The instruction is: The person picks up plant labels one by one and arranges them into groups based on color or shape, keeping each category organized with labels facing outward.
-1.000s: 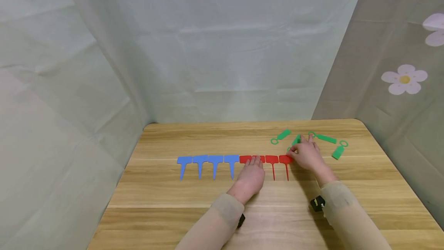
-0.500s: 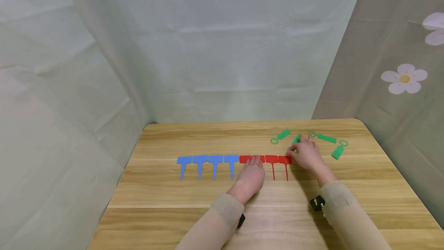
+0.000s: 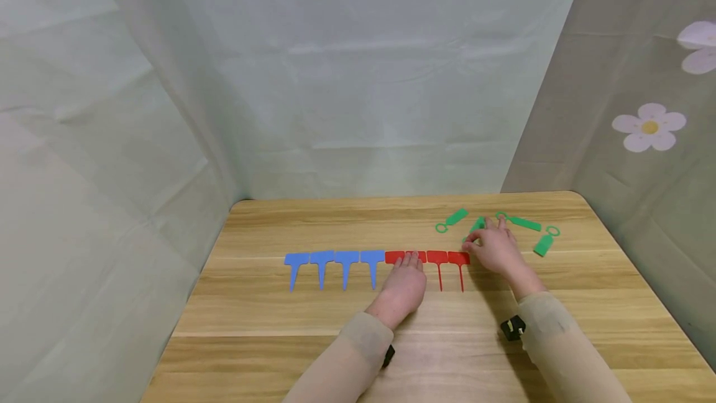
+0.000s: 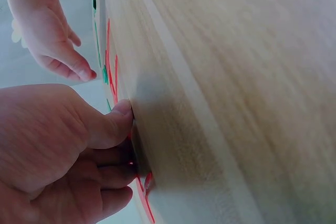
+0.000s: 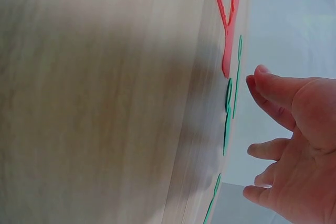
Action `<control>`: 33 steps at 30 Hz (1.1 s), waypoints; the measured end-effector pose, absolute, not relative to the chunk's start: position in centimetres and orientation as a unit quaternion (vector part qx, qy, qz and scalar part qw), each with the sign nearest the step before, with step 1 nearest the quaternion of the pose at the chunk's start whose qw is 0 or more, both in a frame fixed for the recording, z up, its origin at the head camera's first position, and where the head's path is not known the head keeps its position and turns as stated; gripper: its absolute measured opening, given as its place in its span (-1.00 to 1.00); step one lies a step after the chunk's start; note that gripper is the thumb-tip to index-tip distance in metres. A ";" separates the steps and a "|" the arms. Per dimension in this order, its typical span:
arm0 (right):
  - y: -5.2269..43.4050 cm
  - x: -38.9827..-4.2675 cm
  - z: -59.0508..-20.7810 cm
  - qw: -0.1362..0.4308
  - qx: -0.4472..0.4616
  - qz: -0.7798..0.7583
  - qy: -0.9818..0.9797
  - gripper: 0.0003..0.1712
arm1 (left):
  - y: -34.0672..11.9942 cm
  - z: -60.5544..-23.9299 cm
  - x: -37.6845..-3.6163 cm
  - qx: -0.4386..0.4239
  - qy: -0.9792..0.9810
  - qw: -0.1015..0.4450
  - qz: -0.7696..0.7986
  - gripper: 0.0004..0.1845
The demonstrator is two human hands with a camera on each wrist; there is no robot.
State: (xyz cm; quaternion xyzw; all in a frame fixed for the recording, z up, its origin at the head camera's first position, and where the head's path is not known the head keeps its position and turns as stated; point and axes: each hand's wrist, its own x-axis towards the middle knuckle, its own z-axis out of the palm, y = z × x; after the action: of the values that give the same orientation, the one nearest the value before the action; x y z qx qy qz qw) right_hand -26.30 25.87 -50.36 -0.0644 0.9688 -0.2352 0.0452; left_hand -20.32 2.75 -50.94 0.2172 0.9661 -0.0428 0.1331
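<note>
In the head view, red T-shaped plant labels [image 3: 437, 257] lie in a row to the right of blue T-shaped plant labels [image 3: 347, 257], heads side by side and stems pointing down. My left hand [image 3: 404, 283] rests its fingers over the two left red labels, partly hiding them. Just beyond the rightmost red label [image 3: 458, 258] is my right hand [image 3: 495, 250], thumb and forefinger close together. The right wrist view shows that hand [image 5: 302, 140] raised off the table with nothing between its fingers. Beneath it lies a green ring-ended tag [image 3: 478, 224], partly covered.
Other green ring-ended tags lie around the right hand: one tag [image 3: 456, 217] at the back, another tag [image 3: 525, 224] behind, a third tag [image 3: 543, 244] to the right. Cloth walls [image 3: 358, 92] enclose the wooden table [image 3: 252, 316] at the back and sides.
The rightmost red label has turned slightly and its head now sits more level with the row. The left hand stays in place; the right hand has hardly moved.
</note>
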 end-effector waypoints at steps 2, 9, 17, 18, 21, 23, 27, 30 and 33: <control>26.0 -26.3 -50.3 0.046 -0.065 -0.235 0.969 -0.78 | 2.7 -51.0 -20.4 0.217 0.966 0.132 -0.042 -0.45; 26.0 -26.4 -50.5 0.046 -0.065 -0.231 0.970 -0.80 | 2.6 -51.0 -20.4 0.216 0.966 0.130 -0.046 -0.45; 25.7 -26.4 -50.4 0.044 -0.066 -0.232 0.969 -0.81 | 2.4 -50.8 -20.4 0.215 0.966 0.129 -0.052 -0.44; 25.7 -26.4 -50.4 0.044 -0.068 -0.232 0.969 -0.81 | 2.4 -50.8 -20.3 0.216 0.966 0.129 -0.053 -0.44; 25.7 -26.5 -50.3 0.043 -0.070 -0.231 0.969 -0.80 | 2.3 -50.8 -20.3 0.218 0.966 0.128 -0.053 -0.44; 25.7 -26.6 -50.3 0.042 -0.069 -0.232 0.969 -0.79 | 2.3 -50.8 -20.3 0.219 0.966 0.126 -0.054 -0.45; 25.6 -26.8 -50.2 0.037 -0.066 -0.234 0.969 -0.77 | 2.2 -50.9 -20.4 0.220 0.966 0.123 -0.056 -0.45; 25.4 -27.0 -50.0 0.032 -0.064 -0.230 0.971 -0.75 | 2.2 -50.9 -20.4 0.218 0.966 0.124 -0.055 -0.45; 25.1 -27.3 -49.8 0.032 -0.054 -0.227 0.972 -0.73 | 2.2 -50.9 -20.4 0.215 0.967 0.125 -0.052 -0.45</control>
State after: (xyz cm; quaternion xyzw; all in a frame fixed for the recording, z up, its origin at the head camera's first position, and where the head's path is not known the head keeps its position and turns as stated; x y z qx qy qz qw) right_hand -27.30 25.06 -49.82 -0.0545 0.9718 -0.2271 0.0318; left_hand -20.40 2.20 -50.91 0.2153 0.9671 -0.0521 0.1249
